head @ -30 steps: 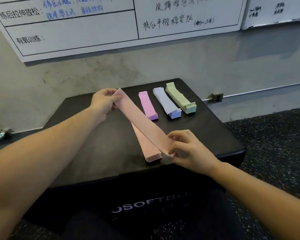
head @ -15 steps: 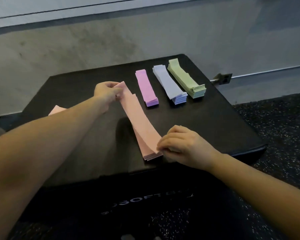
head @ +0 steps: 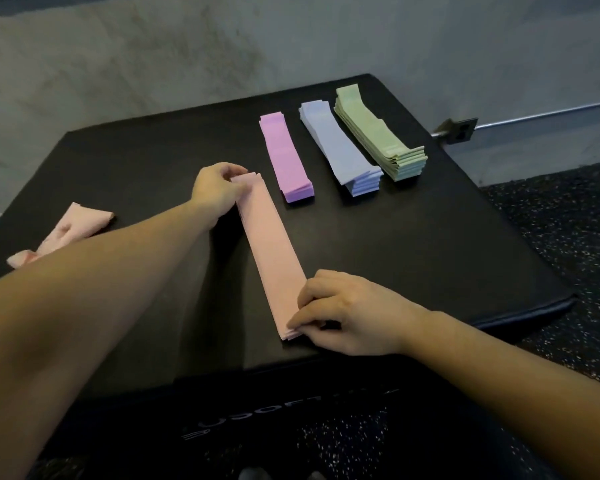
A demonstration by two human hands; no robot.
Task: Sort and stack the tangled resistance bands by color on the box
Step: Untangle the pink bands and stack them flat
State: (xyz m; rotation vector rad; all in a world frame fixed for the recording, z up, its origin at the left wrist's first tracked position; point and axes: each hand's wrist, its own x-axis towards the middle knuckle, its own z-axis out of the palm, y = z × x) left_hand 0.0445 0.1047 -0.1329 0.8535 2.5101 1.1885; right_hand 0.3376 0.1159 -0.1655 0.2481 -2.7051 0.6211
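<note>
- While white lettering runs along the front face of the black box, it sits upside down and too dim to read.
- Left hand reaches forward, fingers curled, pinching the far end of the pale pink stack.
- Right hand sits low at the near end, fingertips and thumb pinching the stack's corner against the box top.
- That pink stack lies stretched between the two hands, running from far left to near right.
- Behind it, side by side: purple stack, blue stack, green stack.
- Off to the left, a crumpled loose pink band lies partly hidden by the left forearm.
</note>
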